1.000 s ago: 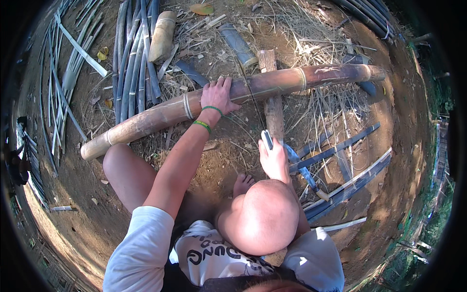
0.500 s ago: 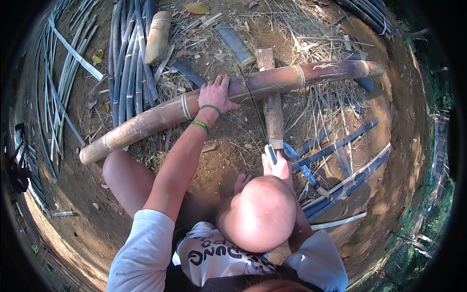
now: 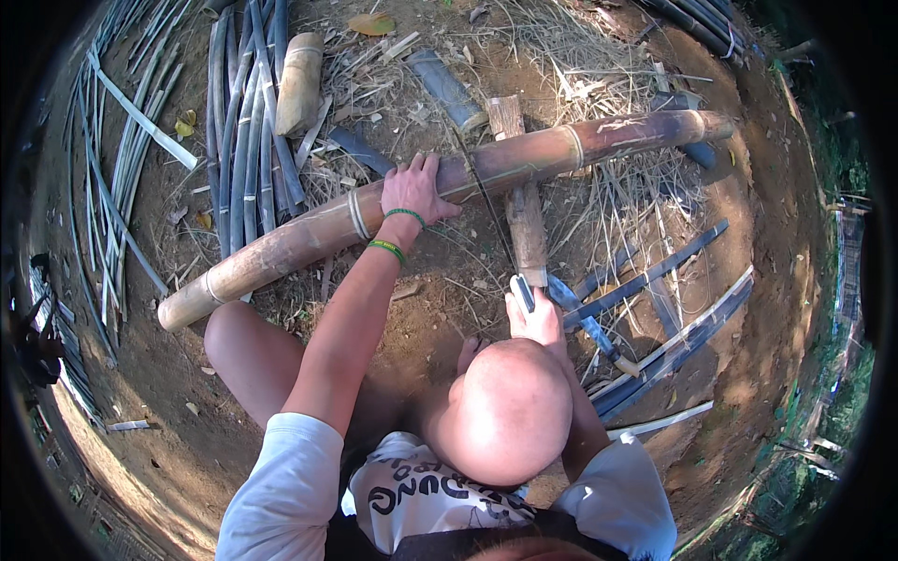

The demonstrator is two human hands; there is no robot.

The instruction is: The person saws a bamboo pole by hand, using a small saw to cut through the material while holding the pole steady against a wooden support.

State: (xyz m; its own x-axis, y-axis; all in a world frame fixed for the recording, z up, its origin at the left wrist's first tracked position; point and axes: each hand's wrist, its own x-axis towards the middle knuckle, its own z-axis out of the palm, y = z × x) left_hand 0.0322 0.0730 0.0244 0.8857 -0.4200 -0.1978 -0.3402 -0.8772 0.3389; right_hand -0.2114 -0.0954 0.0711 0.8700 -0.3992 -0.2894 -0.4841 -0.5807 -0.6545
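Observation:
A thick brown bamboo pole (image 3: 309, 236) lies slanting across the middle, its right part over a wooden block (image 3: 526, 224). My left hand (image 3: 416, 190) grips the pole from above, fingers over its far side and thumb spread to the right. A saw with a long, thin dark blade (image 3: 484, 194) crosses the pole just right of that hand. My right hand (image 3: 536, 320) is closed round the saw's pale handle (image 3: 522, 294) at the near end. My bent knee partly hides the right wrist. How deep the blade sits in the bamboo, I cannot tell.
A blue-grey tool with a pale wooden handle end (image 3: 625, 365) lies right of my right hand, among dark split strips (image 3: 655, 276). Long bamboo strips (image 3: 245, 140) and a short bamboo piece (image 3: 299, 84) lie at the far left. Dry shavings (image 3: 599, 84) litter the ground.
The view has turned slightly, so the pole's left end appears lower. Both hands keep their hold; any movement of the saw is too slight to make out.

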